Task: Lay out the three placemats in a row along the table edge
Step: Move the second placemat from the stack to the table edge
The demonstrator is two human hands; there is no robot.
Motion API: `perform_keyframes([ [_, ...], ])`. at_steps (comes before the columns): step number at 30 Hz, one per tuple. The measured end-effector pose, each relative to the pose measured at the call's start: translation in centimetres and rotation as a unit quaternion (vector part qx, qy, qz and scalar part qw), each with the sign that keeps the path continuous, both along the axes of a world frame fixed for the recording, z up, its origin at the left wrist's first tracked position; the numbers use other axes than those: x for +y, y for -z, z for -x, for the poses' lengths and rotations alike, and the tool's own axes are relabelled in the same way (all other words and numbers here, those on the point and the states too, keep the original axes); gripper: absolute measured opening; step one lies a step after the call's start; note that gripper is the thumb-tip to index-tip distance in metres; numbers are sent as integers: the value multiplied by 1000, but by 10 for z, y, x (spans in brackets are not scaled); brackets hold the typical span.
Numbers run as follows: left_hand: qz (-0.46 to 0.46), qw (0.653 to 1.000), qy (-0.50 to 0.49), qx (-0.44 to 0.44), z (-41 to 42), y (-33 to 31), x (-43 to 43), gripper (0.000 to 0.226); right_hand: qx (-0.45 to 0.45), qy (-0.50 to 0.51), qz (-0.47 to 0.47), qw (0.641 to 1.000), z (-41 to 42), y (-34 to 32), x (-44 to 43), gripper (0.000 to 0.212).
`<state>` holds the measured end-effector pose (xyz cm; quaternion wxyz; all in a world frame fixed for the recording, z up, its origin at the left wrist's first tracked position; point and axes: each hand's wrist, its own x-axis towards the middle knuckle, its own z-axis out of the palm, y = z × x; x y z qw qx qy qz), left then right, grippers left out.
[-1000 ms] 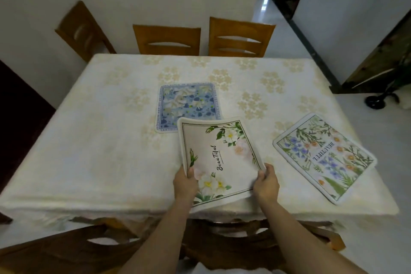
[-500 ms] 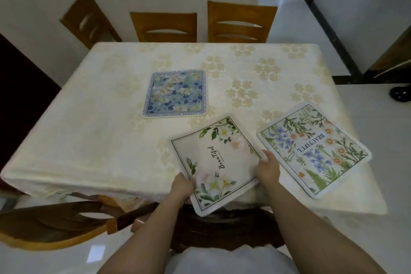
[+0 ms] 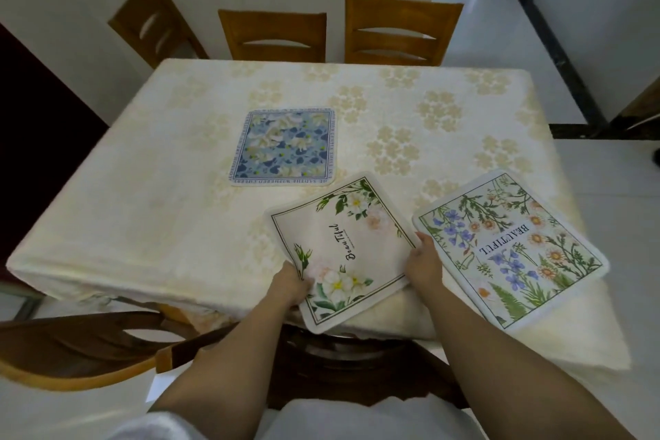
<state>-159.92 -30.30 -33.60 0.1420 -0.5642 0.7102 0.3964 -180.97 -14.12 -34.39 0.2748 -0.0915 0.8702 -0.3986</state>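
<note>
Two grips (left hand, right hand) pinch rounded-corner rose placemat overhanging patterned tablecloth; blue placemat, wildflower placemat flat.

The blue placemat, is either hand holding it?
No, the left hand and right hand both grip the white rose placemat, while the blue placemat lies untouched farther in.

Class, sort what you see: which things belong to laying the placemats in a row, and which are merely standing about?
Belonging to the job: white-rose placemat, gripped by the left hand and right hand; wildflower placemat; blue placemat; table.
Standing about: far chairs; near chair.
</note>
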Motion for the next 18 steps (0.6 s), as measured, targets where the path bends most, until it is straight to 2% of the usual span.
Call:
perform_keyframes([
  [5,27,999,-21,22,0,7,0,47,14,-13,-16,1000,8,5,1,43],
  [9,23,999,-36,16,3,8,-6,51,44,-32,-29,998,8,6,-2,45],
  [14,25,998,-61,7,4,13,-12,56,86,-79,-88,989,11,7,0,48],
  [18,69,994,-90,-3,1,7,-16,74,199,-127,-171,956,3,3,5,46],
])
